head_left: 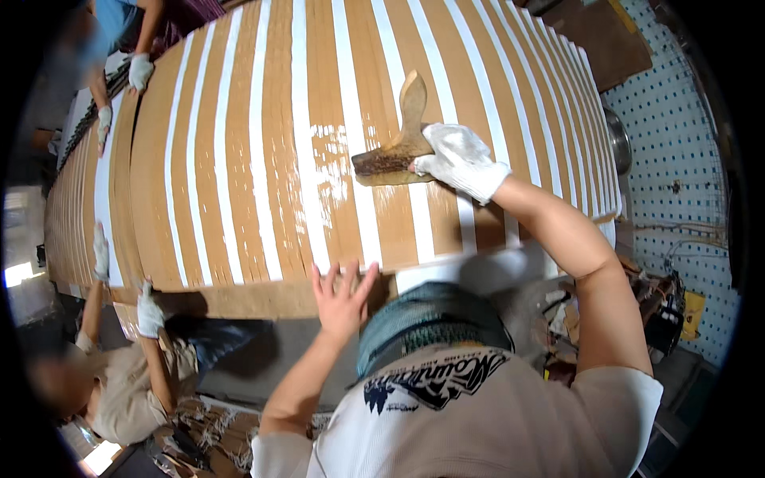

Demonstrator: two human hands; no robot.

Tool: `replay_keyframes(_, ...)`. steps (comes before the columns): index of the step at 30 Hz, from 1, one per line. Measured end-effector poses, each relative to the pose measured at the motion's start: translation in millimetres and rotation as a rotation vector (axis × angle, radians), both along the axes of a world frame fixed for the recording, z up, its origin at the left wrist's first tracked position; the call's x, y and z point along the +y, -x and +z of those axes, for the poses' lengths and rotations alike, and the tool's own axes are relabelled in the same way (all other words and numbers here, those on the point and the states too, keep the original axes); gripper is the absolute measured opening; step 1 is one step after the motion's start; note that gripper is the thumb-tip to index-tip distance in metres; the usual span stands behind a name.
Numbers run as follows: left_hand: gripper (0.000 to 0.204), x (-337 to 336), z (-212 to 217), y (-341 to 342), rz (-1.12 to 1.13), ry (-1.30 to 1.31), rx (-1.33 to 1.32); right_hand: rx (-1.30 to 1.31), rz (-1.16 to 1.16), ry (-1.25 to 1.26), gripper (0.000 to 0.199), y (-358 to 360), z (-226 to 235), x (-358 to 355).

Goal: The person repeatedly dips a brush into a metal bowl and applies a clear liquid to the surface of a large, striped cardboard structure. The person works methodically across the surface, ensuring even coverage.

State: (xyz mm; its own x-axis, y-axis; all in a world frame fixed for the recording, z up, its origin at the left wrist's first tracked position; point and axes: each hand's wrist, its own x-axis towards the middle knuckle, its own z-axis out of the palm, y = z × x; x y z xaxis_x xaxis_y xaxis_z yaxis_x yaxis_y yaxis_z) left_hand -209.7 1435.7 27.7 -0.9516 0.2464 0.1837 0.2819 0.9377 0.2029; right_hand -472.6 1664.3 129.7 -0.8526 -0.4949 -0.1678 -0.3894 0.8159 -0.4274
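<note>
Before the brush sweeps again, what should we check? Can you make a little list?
1. Right hand grips the brush: ok.
2. Bristles sit on the striped boards: ok.
3. Left hand steadies the near board edge: ok.
4. White paste left on the brush: cannot tell.
5. Smeared patch spread evenly: not ok, it looks blotchy.
6. Co-workers' gloved hands away from the brush: ok.

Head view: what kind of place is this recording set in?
Probably a craft workshop. A long work surface carries brown strips with white gaps, and the gloved right hand grips a wide brush over them. The left hand rests at the edge; a pegboard wall stands to the right.
</note>
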Motion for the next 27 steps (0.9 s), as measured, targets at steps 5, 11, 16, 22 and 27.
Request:
replay_keyframes(5,0.063,-1,6,5,-0.014,0.016,-0.068,0.185,-0.091,0.044,0.041,152,-6,-16)
replay_keyframes(11,0.045,-9,-16,-7,-0.052,0.141,0.067,0.217,-0.187,0.145,0.043,316,-25,-34)
replay_keyframes(16,0.049,-9,-50,-37,0.015,0.244,0.146,0.460,-0.211,0.072,0.032,415,-33,-64)
replay_keyframes(22,0.048,-8,-34,-28,0.008,0.204,0.082,0.784,-0.241,0.033,0.018,440,-56,-69)
replay_keyframes(27,0.041,-6,-14,-11,-0.039,0.119,-0.065,0.596,-0.067,0.145,0.028,343,-64,-55)
